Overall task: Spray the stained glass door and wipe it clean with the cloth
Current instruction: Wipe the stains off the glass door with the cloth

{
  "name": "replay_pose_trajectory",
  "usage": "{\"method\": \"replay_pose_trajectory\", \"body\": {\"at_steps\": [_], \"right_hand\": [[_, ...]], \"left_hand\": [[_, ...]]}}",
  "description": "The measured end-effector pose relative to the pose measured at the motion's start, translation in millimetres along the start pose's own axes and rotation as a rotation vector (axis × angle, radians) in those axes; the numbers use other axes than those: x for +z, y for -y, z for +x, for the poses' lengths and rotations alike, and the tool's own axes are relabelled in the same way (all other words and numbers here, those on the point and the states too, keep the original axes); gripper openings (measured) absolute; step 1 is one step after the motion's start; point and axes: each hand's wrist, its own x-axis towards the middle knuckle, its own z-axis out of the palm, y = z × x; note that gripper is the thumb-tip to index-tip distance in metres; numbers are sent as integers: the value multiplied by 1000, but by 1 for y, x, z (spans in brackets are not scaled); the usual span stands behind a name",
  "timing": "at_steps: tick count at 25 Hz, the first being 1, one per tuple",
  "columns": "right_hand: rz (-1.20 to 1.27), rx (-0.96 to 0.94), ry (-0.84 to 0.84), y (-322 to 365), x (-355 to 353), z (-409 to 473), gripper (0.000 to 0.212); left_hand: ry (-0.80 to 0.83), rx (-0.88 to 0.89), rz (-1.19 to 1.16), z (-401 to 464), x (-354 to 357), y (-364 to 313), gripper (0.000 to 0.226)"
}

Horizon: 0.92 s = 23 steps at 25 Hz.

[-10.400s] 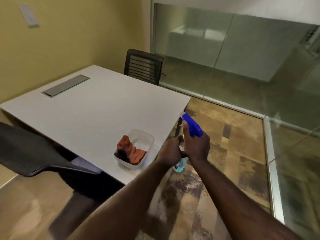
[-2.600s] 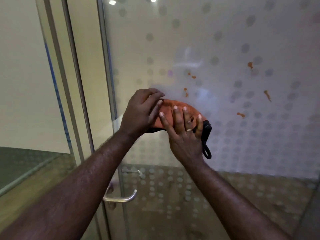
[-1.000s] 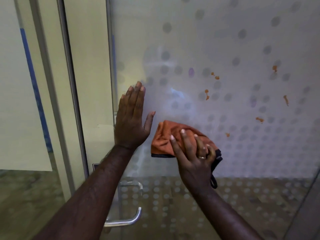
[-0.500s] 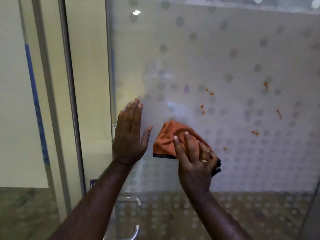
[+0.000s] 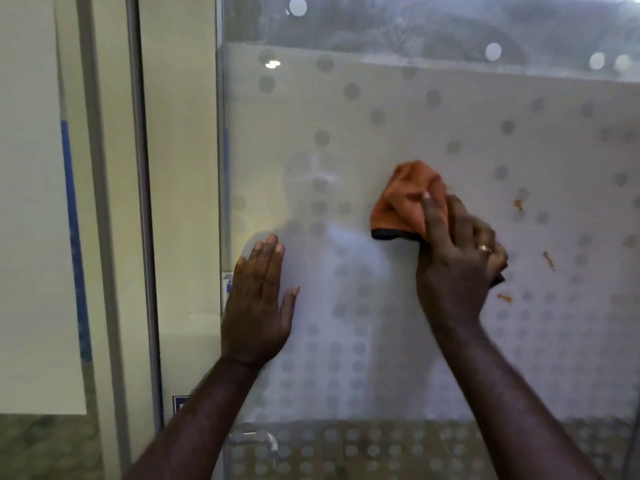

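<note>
The frosted, dotted glass door (image 5: 398, 126) fills most of the view. My right hand (image 5: 457, 261) presses an orange cloth (image 5: 405, 202) with a dark edge flat against the glass near the middle. Orange stains (image 5: 549, 259) dot the pane just right of that hand, with one smear (image 5: 518, 204) higher up and another (image 5: 505, 298) lower. My left hand (image 5: 258, 303) rests flat and spread on the glass near the door's left edge, holding nothing. The spray bottle is out of sight.
A metal door frame (image 5: 142, 202) and a side glass panel with a blue stripe (image 5: 74, 237) stand to the left. The top of the door handle (image 5: 254, 439) shows at the bottom. Clear glass (image 5: 433, 26) tops the frosted band.
My right hand has swept the cloth up and to the right across the glass, over the spots that were left of centre. My left hand stays planted flat near the door's edge.
</note>
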Motion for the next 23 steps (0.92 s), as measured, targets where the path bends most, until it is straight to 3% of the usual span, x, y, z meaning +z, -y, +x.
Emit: {"method": "replay_pose_trajectory", "body": {"at_steps": [2, 5, 8, 10, 14, 19, 21, 23], "right_hand": [[19, 4, 13, 8, -2, -38, 72], [31, -145, 38, 42, -3, -77, 63], [48, -328, 8, 59, -3, -42, 52], [5, -353, -32, 54, -4, 4, 51], [-14, -134, 16, 7, -7, 63, 60], [42, 158, 69, -30, -11, 31, 76], [57, 193, 71, -23, -10, 6, 77], [47, 96, 55, -6, -8, -21, 73]], "left_hand": [[8, -4, 4, 0, -1, 0, 68], [-1, 5, -3, 1, -1, -2, 68], [-26, 19, -16, 1, -1, -2, 68], [-31, 32, -10, 1, 0, -2, 71], [-39, 36, -10, 0, 2, -1, 72], [-36, 29, -8, -1, 1, -1, 72], [-36, 27, -16, 0, 1, -1, 72], [-33, 24, -14, 0, 1, -2, 72]]}}
